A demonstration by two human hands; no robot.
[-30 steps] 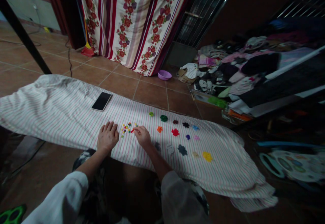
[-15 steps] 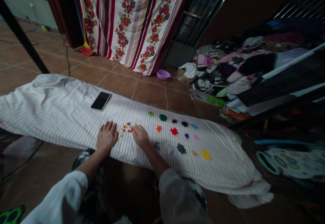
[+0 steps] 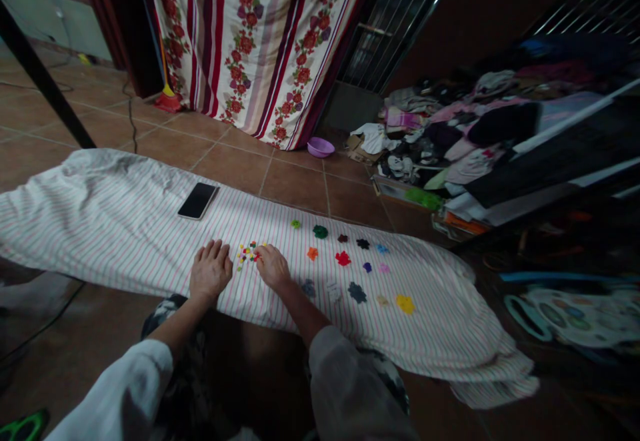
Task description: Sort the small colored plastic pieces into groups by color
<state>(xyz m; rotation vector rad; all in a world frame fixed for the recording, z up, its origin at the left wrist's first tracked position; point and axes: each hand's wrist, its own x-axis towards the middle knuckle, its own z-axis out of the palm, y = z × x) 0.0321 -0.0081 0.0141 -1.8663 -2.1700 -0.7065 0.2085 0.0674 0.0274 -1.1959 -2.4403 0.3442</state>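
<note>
My left hand [image 3: 211, 269] lies flat on the striped cloth [image 3: 125, 228], fingers stretched out, just left of a small mixed pile of coloured pieces [image 3: 247, 253]. At that pile's right edge is my right hand [image 3: 273, 266], its fingers bent and pressed together at the tips. Whatever they pinch is too small to make out; red shows beside the fingertips. Sorted one-colour heaps spread to the right, among them a dark green heap [image 3: 320, 232], an orange heap [image 3: 313, 253], a red heap [image 3: 343, 258], a dark grey heap [image 3: 357, 292] and a yellow heap [image 3: 405, 304].
A phone [image 3: 199, 200] rests on the cloth beyond my left hand. Behind stand a floral curtain [image 3: 260, 48], a purple basin [image 3: 321, 147] and a red broom [image 3: 168, 100]. Piled clothes [image 3: 450, 128] fill the right side, above a pale plastic item [image 3: 580, 318].
My right hand has shifted slightly left, its fingertips closer in over the mixed pile. My left hand has stayed flat in its place.
</note>
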